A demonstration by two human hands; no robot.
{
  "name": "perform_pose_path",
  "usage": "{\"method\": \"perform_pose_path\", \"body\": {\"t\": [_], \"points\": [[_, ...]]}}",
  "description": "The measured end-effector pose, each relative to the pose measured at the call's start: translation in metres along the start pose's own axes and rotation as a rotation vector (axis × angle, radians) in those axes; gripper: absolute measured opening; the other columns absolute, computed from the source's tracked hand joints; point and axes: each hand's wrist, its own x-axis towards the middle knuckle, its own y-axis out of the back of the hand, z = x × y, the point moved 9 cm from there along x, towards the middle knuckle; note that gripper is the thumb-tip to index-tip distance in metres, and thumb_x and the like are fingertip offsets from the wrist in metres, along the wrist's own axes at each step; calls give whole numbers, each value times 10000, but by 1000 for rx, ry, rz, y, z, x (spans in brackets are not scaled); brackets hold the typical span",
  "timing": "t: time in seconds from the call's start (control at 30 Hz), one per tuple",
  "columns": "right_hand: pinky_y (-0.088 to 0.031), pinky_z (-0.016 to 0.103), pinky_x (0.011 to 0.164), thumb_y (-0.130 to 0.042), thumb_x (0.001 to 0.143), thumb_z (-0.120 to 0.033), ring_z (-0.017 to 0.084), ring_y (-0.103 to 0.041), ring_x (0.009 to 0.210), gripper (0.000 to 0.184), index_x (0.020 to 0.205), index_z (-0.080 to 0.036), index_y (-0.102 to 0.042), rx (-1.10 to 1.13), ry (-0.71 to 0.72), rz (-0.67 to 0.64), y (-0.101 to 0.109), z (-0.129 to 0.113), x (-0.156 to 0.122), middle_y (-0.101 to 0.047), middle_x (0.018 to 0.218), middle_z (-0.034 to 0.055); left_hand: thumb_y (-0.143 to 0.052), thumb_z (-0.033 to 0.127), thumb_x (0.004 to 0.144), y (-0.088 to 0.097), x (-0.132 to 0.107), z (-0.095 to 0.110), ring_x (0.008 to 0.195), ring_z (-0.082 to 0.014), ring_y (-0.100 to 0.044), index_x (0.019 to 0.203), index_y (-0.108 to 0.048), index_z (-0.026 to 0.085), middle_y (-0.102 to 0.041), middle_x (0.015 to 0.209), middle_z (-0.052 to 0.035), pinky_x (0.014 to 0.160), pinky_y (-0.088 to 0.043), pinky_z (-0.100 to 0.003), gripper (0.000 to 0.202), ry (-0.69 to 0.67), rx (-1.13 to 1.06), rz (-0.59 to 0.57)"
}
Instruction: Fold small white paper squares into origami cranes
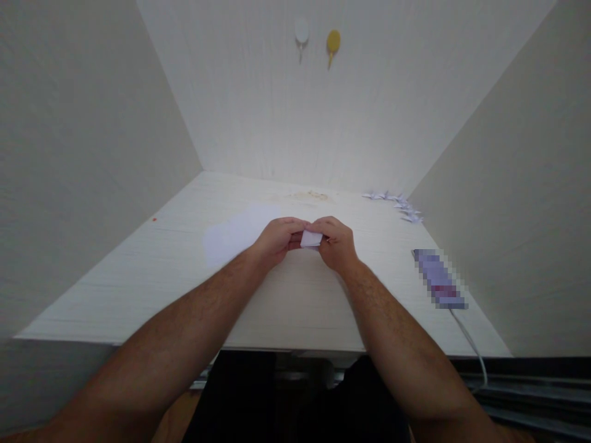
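Observation:
Between my two hands, over the middle of the white tabletop, is a small folded piece of white paper (311,238). My left hand (280,239) grips its left side with the fingers closed together. At the right side, my right hand (336,240) pinches the same paper, thumb and fingers meeting near its top edge. The paper's folds are too small to make out fully. Just left of my left hand lies a flat sheet of white paper (237,231) on the table.
Several small folded paper figures (401,206) line the back right corner. A blurred-out phone (438,280) with a white cable (473,347) lies on the right. Panels enclose the table (152,289) on three sides. White (301,31) and yellow (333,42) hooks hang on the back panel.

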Motion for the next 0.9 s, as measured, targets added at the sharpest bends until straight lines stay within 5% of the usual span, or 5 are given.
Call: {"method": "perform_pose_path", "body": {"t": [0.23, 0.37, 0.53, 0.67, 0.9], "points": [[-529, 336, 871, -459, 695, 8, 154, -654, 961, 441, 899, -255, -750, 190, 21, -34, 0, 1, 0, -710, 1020, 29, -730, 207, 604, 12, 2, 9, 589, -128, -619, 752, -686, 132, -683, 694, -54, 565, -480, -253, 171, -86, 100, 113], [-570, 312, 702, -587, 746, -160, 148, -660, 812, 311, 1026, -223, -705, 370, -278, -36, -8, 29, -3, -697, 1036, 50, -692, 246, 653, 20, -1, 28, 492, -107, -538, 773, -703, 145, -649, 604, -23, 493, -422, -240, 157, -277, 302, 247], [-533, 243, 489, -742, 664, -320, 102, -601, 571, 487, 1108, -187, -592, 492, -567, -51, -26, 44, -12, -669, 813, 8, -671, 296, 700, 20, -7, 37, 593, -131, -605, 854, -701, 151, -688, 704, -38, 582, -503, -264, 213, -400, 284, 318], [-515, 236, 449, -716, 676, -310, 104, -583, 512, 297, 911, -167, -602, 575, -605, 9, -21, 42, -10, -648, 672, -15, -658, 232, 688, 16, -8, 33, 671, -152, -654, 850, -678, 142, -702, 782, -54, 660, -562, -312, 187, -365, 181, 294], [-512, 234, 455, -746, 617, -282, 97, -569, 537, 410, 980, -189, -578, 552, -553, 161, -4, 44, -6, -652, 756, -21, -739, 259, 645, 7, -7, 27, 612, -140, -642, 868, -661, 127, -690, 724, -47, 625, -572, -308, 271, -280, 162, 177]]}}
